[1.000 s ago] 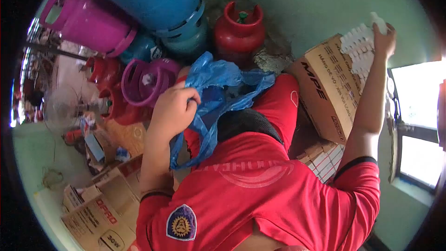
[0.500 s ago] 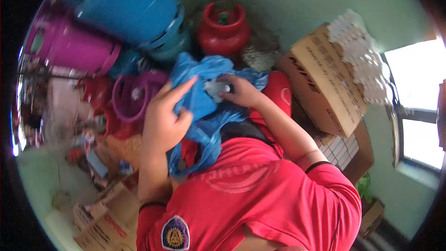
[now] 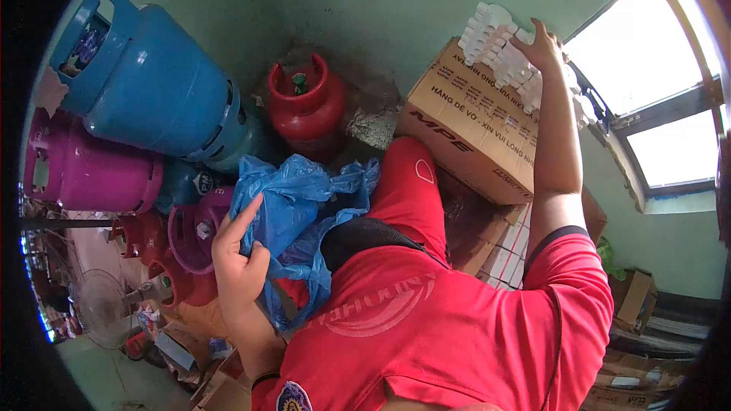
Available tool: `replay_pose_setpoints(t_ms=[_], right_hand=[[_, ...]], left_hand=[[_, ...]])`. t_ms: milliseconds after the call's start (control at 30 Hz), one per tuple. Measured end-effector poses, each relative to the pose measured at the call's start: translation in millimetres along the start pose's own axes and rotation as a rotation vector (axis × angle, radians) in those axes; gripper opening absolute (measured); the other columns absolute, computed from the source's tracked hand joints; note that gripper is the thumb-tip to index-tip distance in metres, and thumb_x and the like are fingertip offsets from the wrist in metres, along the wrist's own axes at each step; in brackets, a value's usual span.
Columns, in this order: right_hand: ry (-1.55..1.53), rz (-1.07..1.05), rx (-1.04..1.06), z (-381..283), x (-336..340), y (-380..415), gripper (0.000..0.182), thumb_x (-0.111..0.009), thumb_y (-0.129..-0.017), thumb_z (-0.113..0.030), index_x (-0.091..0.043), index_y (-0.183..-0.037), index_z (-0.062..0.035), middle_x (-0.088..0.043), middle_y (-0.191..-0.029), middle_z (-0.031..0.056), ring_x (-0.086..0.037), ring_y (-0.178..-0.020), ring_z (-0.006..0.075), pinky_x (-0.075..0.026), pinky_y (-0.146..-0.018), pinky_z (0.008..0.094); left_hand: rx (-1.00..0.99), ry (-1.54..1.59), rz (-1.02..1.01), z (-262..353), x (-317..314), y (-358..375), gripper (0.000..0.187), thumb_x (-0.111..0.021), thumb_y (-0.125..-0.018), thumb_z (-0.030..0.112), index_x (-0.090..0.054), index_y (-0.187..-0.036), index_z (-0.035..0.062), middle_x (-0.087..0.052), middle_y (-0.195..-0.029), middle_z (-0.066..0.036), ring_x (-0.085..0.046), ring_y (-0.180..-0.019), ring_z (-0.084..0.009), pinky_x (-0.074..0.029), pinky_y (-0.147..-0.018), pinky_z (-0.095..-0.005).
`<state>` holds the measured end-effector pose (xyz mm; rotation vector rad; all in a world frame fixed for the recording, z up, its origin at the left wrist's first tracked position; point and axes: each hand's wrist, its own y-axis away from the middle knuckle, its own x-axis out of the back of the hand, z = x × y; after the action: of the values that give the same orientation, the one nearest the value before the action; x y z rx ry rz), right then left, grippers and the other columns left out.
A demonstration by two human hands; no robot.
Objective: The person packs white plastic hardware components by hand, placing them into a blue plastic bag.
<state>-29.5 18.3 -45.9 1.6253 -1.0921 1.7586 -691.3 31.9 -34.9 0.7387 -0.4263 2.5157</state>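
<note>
My left hand (image 3: 242,259) is at the left edge of a blue plastic bag (image 3: 285,209), its index finger stretched out against the plastic and the thumb apart. The bag lies in my lap beside my red-trousered leg. My right hand (image 3: 542,49) reaches up to the right, fingers spread, over a row of white plastic pieces (image 3: 499,46). These pieces stand on top of a cardboard box (image 3: 472,122) with printed lettering. What the bag holds is hidden.
Blue gas cylinders (image 3: 160,80), a purple cylinder (image 3: 99,164) and a red cylinder (image 3: 306,106) stand at the left and back. A fan (image 3: 103,308) is at the lower left. A window (image 3: 647,53) is at the right, above more boxes (image 3: 636,301).
My right hand has left the bag and moved up and right to the white pieces, no longer touching the small pale item. My left hand stays at the bag. The view has shifted.
</note>
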Motion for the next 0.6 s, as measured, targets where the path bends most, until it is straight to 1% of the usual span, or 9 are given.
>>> replay_pose_setpoints(t_ms=[167,267,367,400,467,500,533,567,600], right_hand=[[-0.123,-0.06,-0.061,16.2,-13.4,-25.5,0.094,-0.079,-0.081,-0.055,-0.03,-0.157,-0.028,-0.058,-0.138,0.0274,-0.052,-0.134,0.0439,-0.04,-0.108,0.0646],[-0.041,-0.004,-0.129,-0.7,4.5,-5.7,0.091,-0.08,-0.082,-0.042,-0.031,-0.156,-0.0252,-0.063,-0.132,0.0247,-0.06,-0.125,0.0415,-0.047,-0.105,0.0563],[-0.228,0.067,-0.029,27.8,-29.9,-41.0,0.087,-0.081,-0.077,-0.039,-0.038,-0.151,-0.0189,-0.069,-0.124,0.0216,-0.065,-0.118,0.0421,-0.049,-0.102,0.0545],[-0.21,0.105,-0.034,25.9,-22.5,-34.1,0.086,-0.082,-0.075,-0.032,-0.04,-0.149,-0.0174,-0.068,-0.125,0.0214,-0.065,-0.118,0.04,-0.049,-0.103,0.0506],[-0.23,0.188,-0.112,16.1,3.0,-14.6,0.081,-0.083,-0.079,-0.038,-0.042,-0.145,-0.0154,-0.069,-0.123,0.0198,-0.066,-0.114,0.0413,-0.05,-0.1,0.0482],[-0.321,0.369,-0.02,32.1,-11.1,-29.5,0.084,-0.085,-0.078,-0.042,-0.043,-0.145,-0.0141,-0.07,-0.119,0.0202,-0.068,-0.112,0.0385,-0.051,-0.096,0.0476],[-0.54,0.313,0.03,26.1,2.8,-16.5,0.079,-0.082,-0.082,-0.044,-0.046,-0.144,-0.0113,-0.066,-0.127,0.023,-0.068,-0.111,0.0354,-0.052,-0.098,0.047],[-0.96,0.287,0.083,10.0,10.0,8.2,0.076,-0.082,-0.083,-0.042,-0.048,-0.142,-0.0083,-0.065,-0.127,0.027,-0.068,-0.109,0.0321,-0.053,-0.093,0.0428],[-1.033,0.289,0.114,-22.8,36.0,55.4,0.067,-0.079,-0.088,-0.036,-0.05,-0.14,-0.0071,-0.067,-0.12,0.0255,-0.068,-0.106,0.0287,-0.055,-0.087,0.0384]], left_hand=[[-0.003,0.048,-0.003,5.9,-4.5,-4.9,0.07,-0.046,-0.068,-0.009,-0.064,-0.135,-0.0014,-0.065,-0.113,-0.017,-0.063,-0.107,-0.0234,-0.045,-0.099,-0.0308],[0.014,0.084,-0.03,5.7,-3.0,-6.1,0.069,-0.044,-0.069,-0.009,-0.063,-0.135,-0.0023,-0.065,-0.118,-0.017,-0.063,-0.112,-0.0232,-0.044,-0.102,-0.0308],[-0.004,0.116,-0.012,6.1,-4.0,-6.4,0.068,-0.044,-0.071,-0.009,-0.063,-0.135,-0.0033,-0.065,-0.122,-0.018,-0.062,-0.118,-0.0235,-0.043,-0.105,-0.0308],[0.006,0.126,-0.009,7.2,-3.8,-6.7,0.067,-0.043,-0.071,-0.01,-0.063,-0.135,-0.0036,-0.065,-0.124,-0.018,-0.062,-0.119,-0.0237,-0.042,-0.106,-0.0309],[0.02,0.139,-0.012,5.5,-1.9,-6.7,0.066,-0.043,-0.072,-0.01,-0.063,-0.135,-0.0042,-0.064,-0.128,-0.018,-0.061,-0.122,-0.0245,-0.041,-0.108,-0.0325],[0.014,0.151,-0.006,2.8,-2.5,-7.2,0.066,-0.043,-0.072,-0.01,-0.063,-0.135,-0.0041,-0.064,-0.129,-0.019,-0.06,-0.123,-0.0246,-0.041,-0.109,-0.033],[0.015,0.158,0.003,-0.8,-3.8,-7.6,0.066,-0.043,-0.072,-0.009,-0.062,-0.135,-0.0041,-0.063,-0.13,-0.019,-0.06,-0.124,-0.0247,-0.041,-0.11,-0.0335],[0.013,0.163,0.003,-3.2,-4.4,-8.8,0.066,-0.043,-0.073,-0.009,-0.062,-0.136,-0.0041,-0.063,-0.131,-0.019,-0.059,-0.125,-0.0247,-0.04,-0.11,-0.034],[0.024,0.168,-0.006,-1.6,-4.9,-10.2,0.067,-0.044,-0.073,-0.009,-0.059,-0.138,-0.0058,-0.06,-0.136,-0.019,-0.056,-0.129,-0.025,-0.039,-0.113,-0.035]])
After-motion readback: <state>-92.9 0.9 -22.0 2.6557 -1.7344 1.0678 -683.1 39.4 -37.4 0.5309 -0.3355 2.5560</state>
